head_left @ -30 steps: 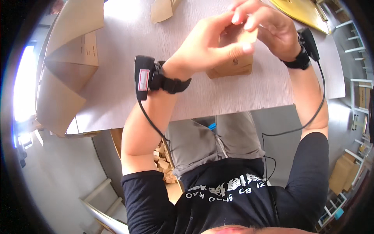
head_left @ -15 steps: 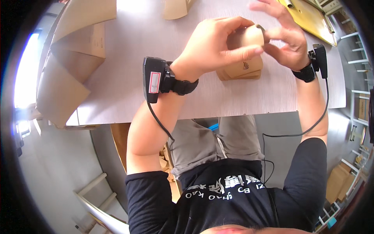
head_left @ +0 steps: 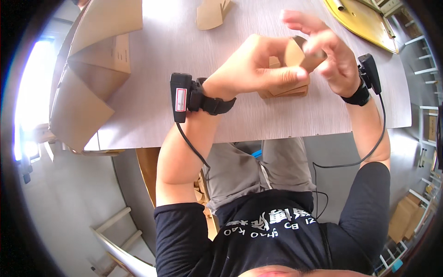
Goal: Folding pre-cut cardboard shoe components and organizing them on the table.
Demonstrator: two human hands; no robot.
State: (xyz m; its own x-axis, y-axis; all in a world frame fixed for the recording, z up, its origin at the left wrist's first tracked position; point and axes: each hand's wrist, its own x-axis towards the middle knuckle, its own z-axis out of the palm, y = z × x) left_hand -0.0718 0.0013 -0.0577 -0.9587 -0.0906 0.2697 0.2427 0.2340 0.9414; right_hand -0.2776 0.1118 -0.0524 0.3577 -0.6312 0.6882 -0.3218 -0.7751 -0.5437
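Left hand (head_left: 251,67) pinching small brown carton (head_left: 294,54) — right hand (head_left: 339,62) spread at its 3 o'clock, contact too blurred to tell — cardboard stack (head_left: 288,92) at 6 o'clock on tabletop (head_left: 251,121).

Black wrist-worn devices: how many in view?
2: one black device strapped at the wrist of the left hand, another black device at the wrist of the right hand.

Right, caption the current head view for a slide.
Small cardboard box in the left grip, right grip alongside, over stacked cardboard pieces.
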